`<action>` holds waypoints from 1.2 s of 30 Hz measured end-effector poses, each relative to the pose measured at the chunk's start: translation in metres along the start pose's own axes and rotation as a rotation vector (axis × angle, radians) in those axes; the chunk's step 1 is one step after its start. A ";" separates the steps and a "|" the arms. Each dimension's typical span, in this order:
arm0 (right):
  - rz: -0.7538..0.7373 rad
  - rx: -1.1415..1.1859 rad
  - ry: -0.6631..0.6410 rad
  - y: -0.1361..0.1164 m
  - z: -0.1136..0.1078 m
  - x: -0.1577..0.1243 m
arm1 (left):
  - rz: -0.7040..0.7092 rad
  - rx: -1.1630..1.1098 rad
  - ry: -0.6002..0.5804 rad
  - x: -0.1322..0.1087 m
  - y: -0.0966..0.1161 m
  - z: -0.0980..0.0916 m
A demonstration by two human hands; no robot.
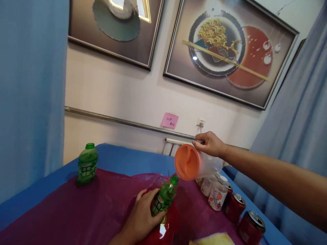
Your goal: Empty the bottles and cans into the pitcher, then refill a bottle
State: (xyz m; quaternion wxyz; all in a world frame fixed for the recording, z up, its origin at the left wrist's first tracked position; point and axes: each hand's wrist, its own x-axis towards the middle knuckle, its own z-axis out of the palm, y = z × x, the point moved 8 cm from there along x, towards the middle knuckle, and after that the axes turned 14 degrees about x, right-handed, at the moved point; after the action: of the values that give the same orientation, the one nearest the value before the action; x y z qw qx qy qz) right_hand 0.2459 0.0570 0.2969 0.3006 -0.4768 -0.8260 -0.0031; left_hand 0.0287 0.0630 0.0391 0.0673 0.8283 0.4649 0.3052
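My right hand (209, 144) grips a clear plastic jug with an orange lid (188, 162), tipped on its side so the lid faces me and hangs just above a green bottle. My left hand (143, 215) is wrapped round that green bottle (165, 196), which leans to the right over a red glossy object (163, 231) on the purple cloth (84, 211). The bottle's green cap sits right under the jug's lower rim. A second green bottle (87, 164) stands upright at the far left of the table.
Red cans (251, 225) and small white patterned bottles (217, 195) stand in a row along the table's right edge. A yellow item (214, 239) lies at the front. The blue table (120, 158) meets a wall with a metal rail, framed pictures and blue curtains on both sides.
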 end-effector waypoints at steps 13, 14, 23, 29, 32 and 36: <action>0.001 -0.008 -0.006 -0.002 0.001 -0.001 | 0.006 0.016 -0.015 0.000 0.000 0.001; 0.003 -0.008 -0.007 -0.002 0.001 -0.001 | 0.010 0.016 -0.014 0.000 0.000 0.001; 0.000 -0.010 -0.013 -0.005 0.002 0.000 | 0.018 0.001 0.012 0.000 0.003 -0.003; -0.001 -0.012 -0.011 -0.004 0.003 0.000 | 0.017 -0.008 0.011 -0.001 0.003 -0.003; -0.003 -0.016 -0.013 -0.003 0.003 0.000 | 0.020 -0.010 0.004 -0.001 0.004 -0.003; -0.004 -0.010 -0.014 -0.004 0.003 0.000 | 0.020 -0.010 0.012 -0.001 0.003 -0.003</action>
State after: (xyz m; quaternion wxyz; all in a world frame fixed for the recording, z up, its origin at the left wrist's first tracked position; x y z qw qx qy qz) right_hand 0.2414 0.0562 0.2957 0.2924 -0.4768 -0.8289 -0.0046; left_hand 0.0291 0.0600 0.0429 0.0656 0.8309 0.4553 0.3130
